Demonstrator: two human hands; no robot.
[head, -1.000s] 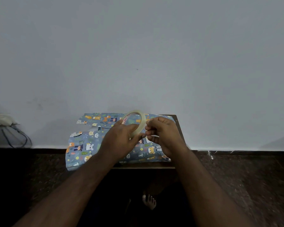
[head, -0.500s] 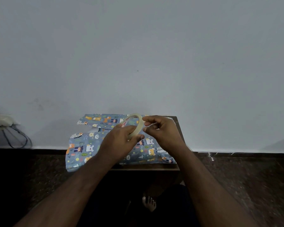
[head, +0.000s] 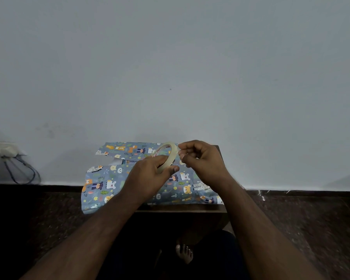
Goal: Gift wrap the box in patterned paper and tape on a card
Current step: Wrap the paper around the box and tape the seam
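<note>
A: Left to right, quick. Off the table, by the wall at far left, there's a socket with dark cables [head: 21, 170]. Not part of the task.

B: Then the patterned paper [head: 101, 184]?

A: Yes, blue animal print, spread on the small wooden table [head: 180, 208], its left part hanging past the table's left edge. A separate strip of the same paper [head: 121, 150] lies along the back edge. Between the two there's a pale patch, maybe the box, but I can't tell. Whether the box is under the sheet, also can't tell.

B: Hands?

A: Left hand [head: 150, 178] grips the tape roll [head: 167, 156] above the middle of the table, fingers curled round the ring, thumb on its lower rim. Right hand [head: 204, 160] is just beside the roll's right side, fingertips [head: 181, 152] pinched narrow at the tape's free end, probably peeling it. The strip itself is too clear to see.

B: Progress?

A: Early to middle, I'd say. Paper looks folded loosely over something, with no taped seam I can make out. Ends look unfolded and no card is visible anywhere.

B: So what's left?

A: Pull and tear the tape, fix the seam, fold and tape both ends, then tape on a card. Most of the job, by my judgement.
</note>
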